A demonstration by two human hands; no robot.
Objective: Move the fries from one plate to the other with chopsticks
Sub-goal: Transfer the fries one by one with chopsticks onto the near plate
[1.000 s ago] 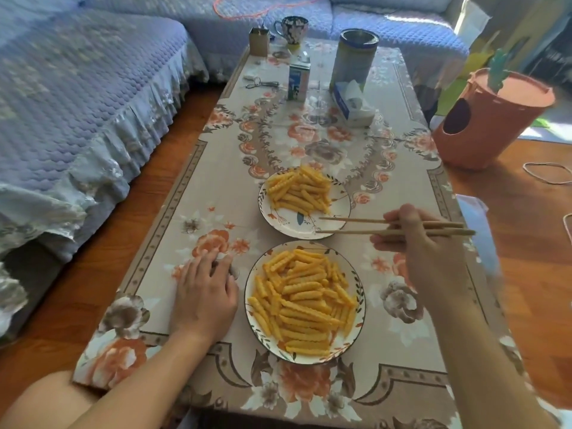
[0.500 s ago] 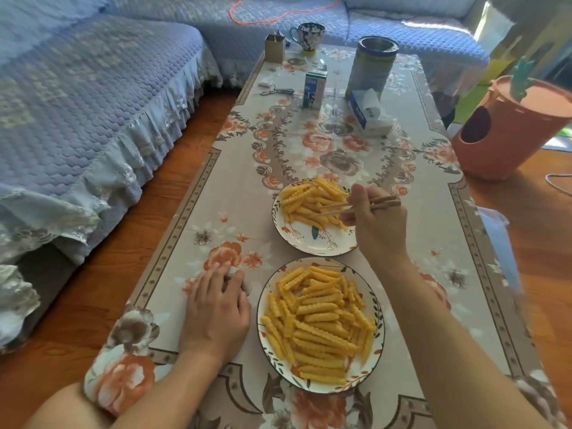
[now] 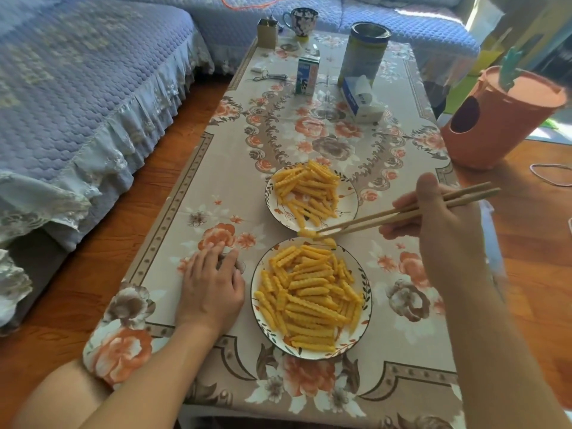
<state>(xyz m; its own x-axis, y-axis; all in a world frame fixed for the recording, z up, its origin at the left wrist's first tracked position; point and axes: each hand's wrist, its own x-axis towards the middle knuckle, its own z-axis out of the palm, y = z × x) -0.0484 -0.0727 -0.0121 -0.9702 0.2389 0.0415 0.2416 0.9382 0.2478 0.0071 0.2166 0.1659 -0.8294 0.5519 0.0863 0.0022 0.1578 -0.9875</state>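
Note:
Two white plates of crinkle-cut fries sit on the floral tablecloth: the far plate [image 3: 349, 209] and the near, fuller plate [image 3: 368, 300]. My right hand [image 3: 445, 224] grips a pair of wooden chopsticks [image 3: 402, 213]. Their tips pinch a fry [image 3: 309, 234] in the air between the two plates, just above the near plate's far rim. My left hand [image 3: 210, 283] rests flat on the cloth, left of the near plate.
Farther back on the table stand a milk carton [image 3: 306, 75], a tall tin [image 3: 363, 52], a tissue box [image 3: 360, 99], a mug [image 3: 300, 21], a small box and scissors [image 3: 269, 77]. An orange bin [image 3: 495, 119] stands on the floor at right; a blue sofa lies left.
My right hand has drawn back from the far plate toward the right, carrying a fry in the chopsticks to the gap between the plates. My left hand stayed in place.

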